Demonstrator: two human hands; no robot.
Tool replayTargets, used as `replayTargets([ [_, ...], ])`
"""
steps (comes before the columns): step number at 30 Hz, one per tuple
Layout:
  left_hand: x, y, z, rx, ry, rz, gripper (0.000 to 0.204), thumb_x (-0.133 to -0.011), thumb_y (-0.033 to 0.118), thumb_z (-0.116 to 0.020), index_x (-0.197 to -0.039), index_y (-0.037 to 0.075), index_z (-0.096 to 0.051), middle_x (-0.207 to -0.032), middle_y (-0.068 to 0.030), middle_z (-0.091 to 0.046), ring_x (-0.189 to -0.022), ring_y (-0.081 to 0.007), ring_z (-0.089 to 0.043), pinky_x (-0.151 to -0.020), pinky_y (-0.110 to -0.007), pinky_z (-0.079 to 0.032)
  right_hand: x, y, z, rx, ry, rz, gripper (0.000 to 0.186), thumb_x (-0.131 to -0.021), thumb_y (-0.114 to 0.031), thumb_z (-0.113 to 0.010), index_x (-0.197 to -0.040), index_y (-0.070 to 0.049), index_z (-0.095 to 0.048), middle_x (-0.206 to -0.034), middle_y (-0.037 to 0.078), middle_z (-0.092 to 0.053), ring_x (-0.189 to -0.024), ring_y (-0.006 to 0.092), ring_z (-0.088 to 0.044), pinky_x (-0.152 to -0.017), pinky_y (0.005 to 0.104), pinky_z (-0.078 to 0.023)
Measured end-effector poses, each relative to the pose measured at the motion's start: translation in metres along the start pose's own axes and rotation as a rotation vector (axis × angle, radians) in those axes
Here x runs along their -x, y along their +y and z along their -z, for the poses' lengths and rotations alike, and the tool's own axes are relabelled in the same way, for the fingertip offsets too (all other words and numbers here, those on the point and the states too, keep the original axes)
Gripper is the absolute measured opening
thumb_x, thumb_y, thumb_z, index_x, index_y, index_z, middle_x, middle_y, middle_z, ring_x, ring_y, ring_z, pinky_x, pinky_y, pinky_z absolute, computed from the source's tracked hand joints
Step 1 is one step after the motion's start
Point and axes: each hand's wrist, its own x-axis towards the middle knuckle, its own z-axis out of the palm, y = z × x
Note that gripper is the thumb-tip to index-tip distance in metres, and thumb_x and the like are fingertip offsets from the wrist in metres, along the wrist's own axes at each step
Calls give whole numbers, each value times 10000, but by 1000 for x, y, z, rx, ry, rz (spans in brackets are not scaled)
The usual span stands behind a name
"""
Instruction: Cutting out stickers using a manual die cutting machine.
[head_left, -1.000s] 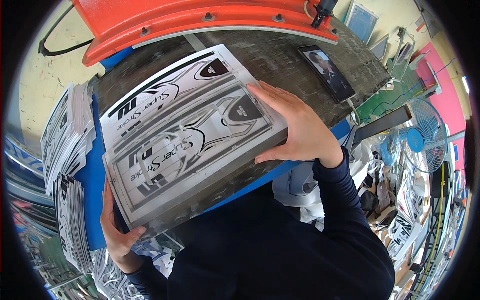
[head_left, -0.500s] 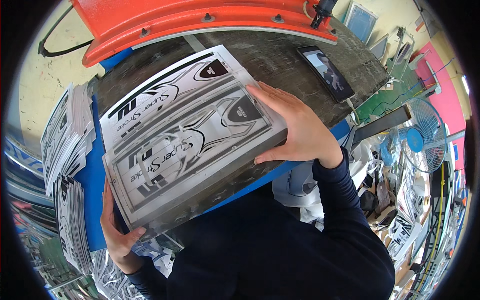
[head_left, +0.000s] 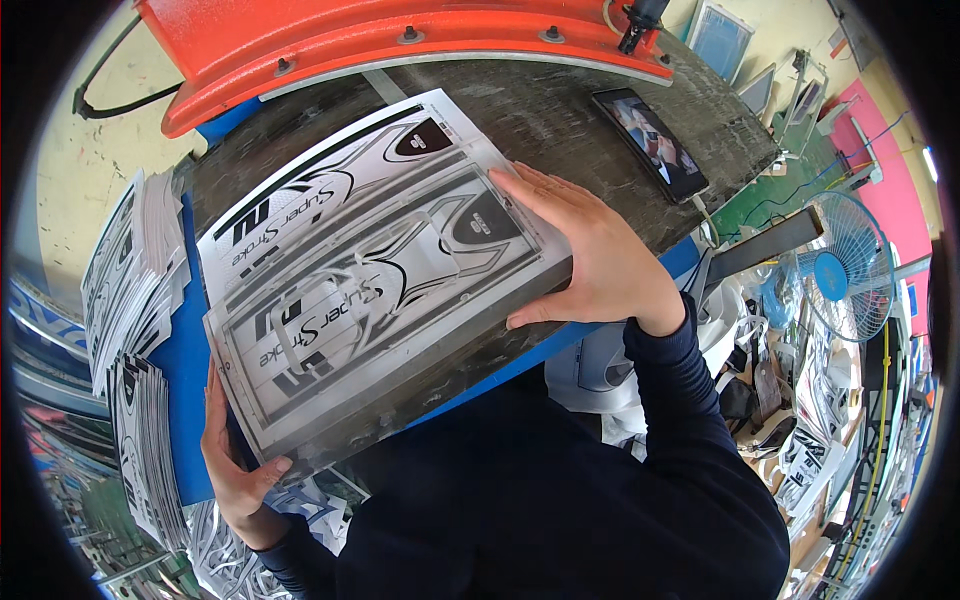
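A clear rectangular cutting die (head_left: 420,335) lies on a white sheet printed with black and grey shapes (head_left: 330,185). The print shows through it, and the sheet's far strip sticks out beyond its far edge. My right hand (head_left: 605,250) grips the right end, with fingers along the far corner and thumb on the near side. My left hand (head_left: 235,465) holds the near left corner, its thumb at the front edge and its fingers up the left side. Both hands are closed on the die; some of the left fingers are hidden behind its edge.
An orange-red machine beam (head_left: 400,40) with bolts spans the far side of the dark worktable (head_left: 520,110). A phone (head_left: 650,145) lies at the right. Stacks of printed sheets (head_left: 140,290) stand at the left. A blue fan (head_left: 830,275) and scraps are at the right.
My hands and the die stay nearly in place, with only a slight shift of the whole view. The picture on the phone's screen differs.
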Motion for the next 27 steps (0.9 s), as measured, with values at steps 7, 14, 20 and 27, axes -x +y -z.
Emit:
replayTargets([
  [7, 1, -2, 1, 1, -1, -9, 1354, -674, 515, -965, -1610, -167, -264, -1675, -272, -349, -1516, -316, -412, -1247, -424, -297, 0, -1, 0, -10, 5, -3, 1224, -640, -533, -962, -1637, -74, -419, -1614, 210, -499, -1515, 404, -441, -1236, 496, -355],
  [14, 1, -2, 2, -8, 1, -5, 1361, -671, 521, -963, -1612, -166, -260, -1664, -272, -362, -1500, -318, -434, -1237, -427, -312, 0, -2, 0, -8, 5, -16, 1229, -627, -530, -966, -1640, -95, -423, -1613, 229, -491, -1505, 415, -450, -1232, 495, -361],
  [20, 1, -1, 0, -15, 12, -10, 1364, -670, 529, -962, -1612, -165, -262, -1653, -271, -380, -1489, -318, -447, -1232, -424, -321, 0, -2, 0, -14, 9, -14, 1233, -621, -531, -968, -1640, -99, -425, -1611, 232, -493, -1504, 415, -452, -1226, 496, -367],
  [27, 1, -1, -1, -9, 16, -8, 1361, -668, 531, -963, -1615, -157, -268, -1648, -271, -389, -1488, -316, -450, -1233, -426, -321, 0, -1, 0, -9, 8, -10, 1231, -625, -532, -967, -1637, -89, -425, -1610, 226, -496, -1506, 411, -451, -1230, 497, -365],
])
